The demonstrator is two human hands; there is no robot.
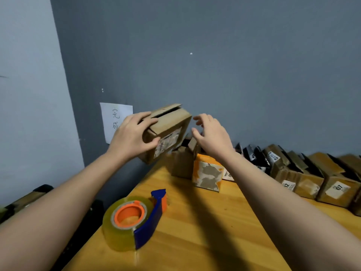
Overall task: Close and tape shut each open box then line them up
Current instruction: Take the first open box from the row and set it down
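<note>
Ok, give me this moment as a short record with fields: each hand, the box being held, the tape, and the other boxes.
left hand: grips the held box from its left side, fingers on top, thumb on the front
right hand: open, just right of that box, not touching it
held box: small cardboard, tilted, lifted off the table, top flaps nearly shut with a gap showing
tape dispenser: blue and orange, clear roll, lying on the wooden table, untouched
other boxes: row along the wall at right, several with flaps up
paper note: stuck on the wall
</note>
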